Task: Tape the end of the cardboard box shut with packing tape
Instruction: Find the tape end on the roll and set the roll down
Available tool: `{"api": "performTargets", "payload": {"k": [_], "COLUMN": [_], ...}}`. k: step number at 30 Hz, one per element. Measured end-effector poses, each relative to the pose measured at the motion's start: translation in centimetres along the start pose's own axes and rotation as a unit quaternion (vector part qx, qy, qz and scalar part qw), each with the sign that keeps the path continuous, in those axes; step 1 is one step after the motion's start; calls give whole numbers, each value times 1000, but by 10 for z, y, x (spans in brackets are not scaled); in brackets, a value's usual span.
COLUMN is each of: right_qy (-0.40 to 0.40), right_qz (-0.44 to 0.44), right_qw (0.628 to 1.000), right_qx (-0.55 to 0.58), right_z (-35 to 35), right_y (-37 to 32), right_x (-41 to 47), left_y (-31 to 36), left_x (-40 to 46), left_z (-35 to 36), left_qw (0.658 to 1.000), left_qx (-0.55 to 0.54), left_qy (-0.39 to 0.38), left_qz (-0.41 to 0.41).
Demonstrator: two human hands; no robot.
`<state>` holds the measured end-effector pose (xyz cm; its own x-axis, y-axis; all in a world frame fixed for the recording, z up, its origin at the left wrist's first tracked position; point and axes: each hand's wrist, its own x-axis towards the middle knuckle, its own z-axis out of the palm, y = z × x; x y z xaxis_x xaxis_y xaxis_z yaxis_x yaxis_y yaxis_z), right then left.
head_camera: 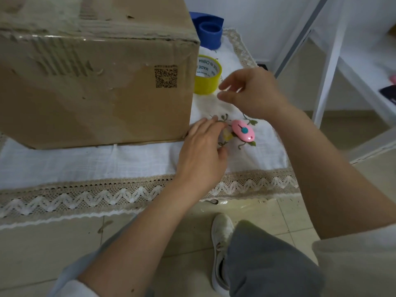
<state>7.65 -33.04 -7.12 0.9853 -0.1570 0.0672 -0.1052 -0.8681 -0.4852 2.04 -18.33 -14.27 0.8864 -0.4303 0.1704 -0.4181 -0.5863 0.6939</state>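
Box (94,82): worn cardboard, on white lace-edged cloth (85,161).
Tape roll (207,74): yellow, touching box's right side.
Cutter (243,130): pink oval, right of box.
Left hand (203,155): empty, fingers loose, at box's lower right corner.
Right hand (252,93): empty, fingers spread, above cutter.

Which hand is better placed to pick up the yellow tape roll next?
Probably the right hand. It hovers open with its fingertips just beside the yellow tape roll. The left hand lies lower, by the pink cutter.
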Motion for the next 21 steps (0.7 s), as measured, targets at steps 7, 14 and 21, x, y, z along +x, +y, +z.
{"api": "performTargets", "payload": {"k": [7, 14, 21], "right_qy": [-81, -64, -57], "right_qz": [83, 87, 95], "right_qw": [990, 992, 992], "right_qx": [-74, -60, -53], "right_z": [-4, 4, 6], "right_y": [16, 27, 32], "right_x": [-34, -50, -51], "left_y": [-1, 0, 3], "left_x": [0, -3, -7], "left_z": [1, 2, 3], "left_qw": [998, 996, 995], "left_qx": [32, 63, 69], "left_qy": [-45, -61, -66], "left_qz": [2, 7, 10]}}
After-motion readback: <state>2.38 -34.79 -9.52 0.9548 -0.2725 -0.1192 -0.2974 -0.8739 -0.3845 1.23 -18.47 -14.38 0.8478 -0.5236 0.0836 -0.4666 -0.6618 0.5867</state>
